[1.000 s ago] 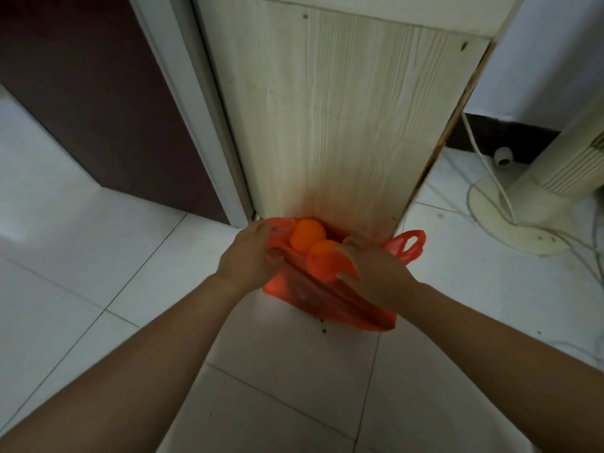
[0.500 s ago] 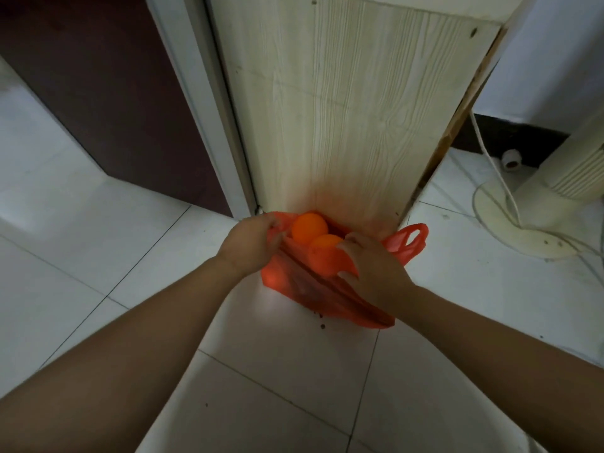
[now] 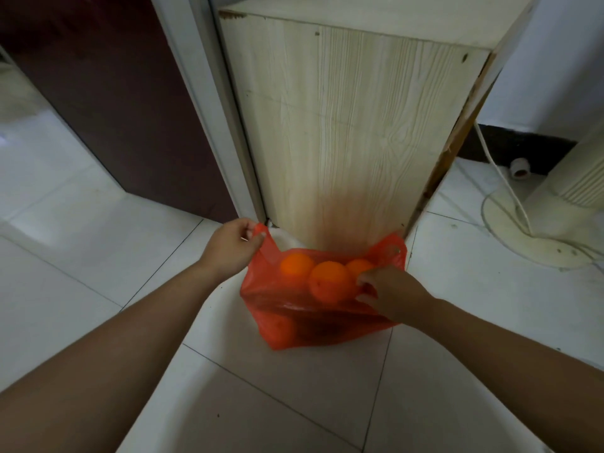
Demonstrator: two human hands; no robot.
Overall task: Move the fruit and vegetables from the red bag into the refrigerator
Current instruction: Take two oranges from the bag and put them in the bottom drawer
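Red bag (image 3: pixel 313 322) sits on the floor (image 3: pixel 98 263), its back touching the foot of a pale wooden cabinet (image 3: pixel 353 125). Mouth is open, w/ three oranges (image 3: pixel 295 264) showing at the top and at least one more visible through the film lower down.

Left hand (image 3: pixel 232 246) pinches the bag's left handle (image 3: pixel 260 230), pulling the mouth wide. Right hand (image 3: pixel 389 295) has its fingers curled round the right side of the front orange (image 3: pixel 328 281); hard to tell if bag film is caught in that grip too.

Handling, as a guess:
- Oranges are firm, round and fairly heavy for their size, w/ dimpled skin, so not slippery. A full wrap of fingers round the middle suits them. They roll if set down loose.
- The bag is thin, soft plastic w/ no stiffness. It slumps when let go and may tear under load, so lift by both handles; the right handle (image 3: pixel 394 248) hangs free.

Around: white door frame (image 3: pixel 209 93) and dark door (image 3: pixel 114 93) to the left. A pale fan base (image 3: pixel 536 233) w/ a white cord (image 3: pixel 503 178) lies on the floor to the right, well apart from the bag but a trip risk if heading that way. No refrigerator in view. Cabinet blocks the bag's far side, so reach from above or the front.
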